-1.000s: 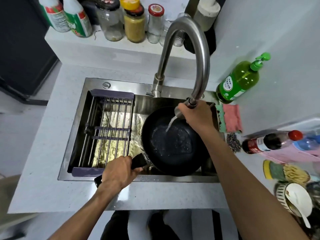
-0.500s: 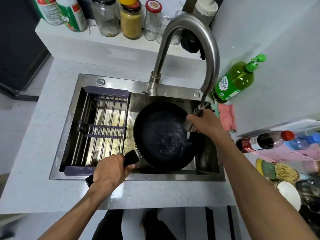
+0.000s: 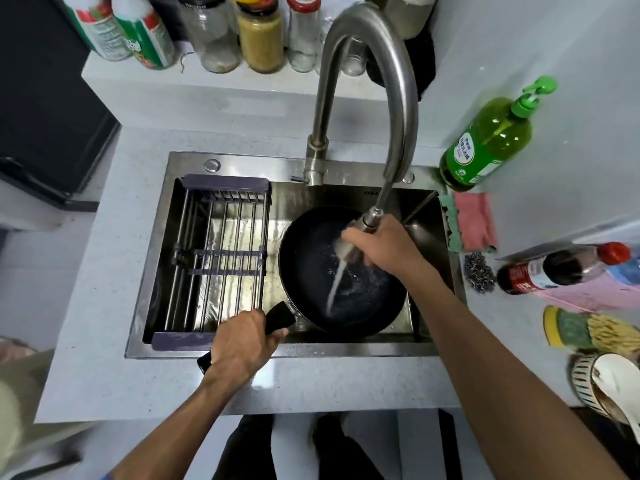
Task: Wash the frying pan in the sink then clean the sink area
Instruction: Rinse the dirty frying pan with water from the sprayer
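Frying pan (image 3: 341, 271) sits in the sink (image 3: 346, 349) as water streams again; right grip (image 3: 381, 247) clasps the pulled-down faucet head (image 3: 353, 244), left grip (image 3: 242, 344) the handle (image 3: 278, 318), rinsing resumes.

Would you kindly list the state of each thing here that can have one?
frying pan: in the sink, wet
faucet: running
spray head: pulled out, aimed into the pan
left hand: grips the pan handle
right hand: grips the spray head
dish soap bottle: upright, capped
drying rack: empty
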A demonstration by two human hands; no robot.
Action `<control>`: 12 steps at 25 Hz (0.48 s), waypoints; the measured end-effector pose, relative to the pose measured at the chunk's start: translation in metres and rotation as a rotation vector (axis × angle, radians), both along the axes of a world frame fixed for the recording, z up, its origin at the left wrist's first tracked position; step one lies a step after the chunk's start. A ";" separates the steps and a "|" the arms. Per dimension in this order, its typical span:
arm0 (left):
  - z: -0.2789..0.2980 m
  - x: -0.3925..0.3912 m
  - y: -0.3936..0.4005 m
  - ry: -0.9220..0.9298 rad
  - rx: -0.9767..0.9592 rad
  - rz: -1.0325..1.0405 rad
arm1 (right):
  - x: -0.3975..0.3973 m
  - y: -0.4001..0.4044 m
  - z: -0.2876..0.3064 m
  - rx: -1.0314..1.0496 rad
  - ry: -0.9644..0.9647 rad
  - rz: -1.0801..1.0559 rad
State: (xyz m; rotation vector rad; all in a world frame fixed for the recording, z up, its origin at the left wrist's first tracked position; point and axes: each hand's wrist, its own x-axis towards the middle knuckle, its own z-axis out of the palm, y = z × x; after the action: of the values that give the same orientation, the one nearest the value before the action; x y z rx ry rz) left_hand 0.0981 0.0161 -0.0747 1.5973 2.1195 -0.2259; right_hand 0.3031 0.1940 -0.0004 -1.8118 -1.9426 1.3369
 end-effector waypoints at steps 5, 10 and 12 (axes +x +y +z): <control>0.000 -0.010 0.005 -0.161 -0.103 0.097 | 0.021 0.034 0.010 0.157 -0.102 -0.001; -0.009 -0.017 0.013 -0.733 -0.312 0.348 | 0.036 0.038 0.026 0.116 -0.309 0.170; -0.006 -0.018 0.013 -0.738 -0.407 0.287 | 0.037 0.042 0.033 0.105 -0.324 0.160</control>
State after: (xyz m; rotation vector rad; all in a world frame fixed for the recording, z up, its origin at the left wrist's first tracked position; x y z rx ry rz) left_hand 0.0798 0.0290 -0.0808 0.9245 1.5610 0.0325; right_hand 0.3397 0.2363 0.0322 -1.9575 -2.3158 1.0061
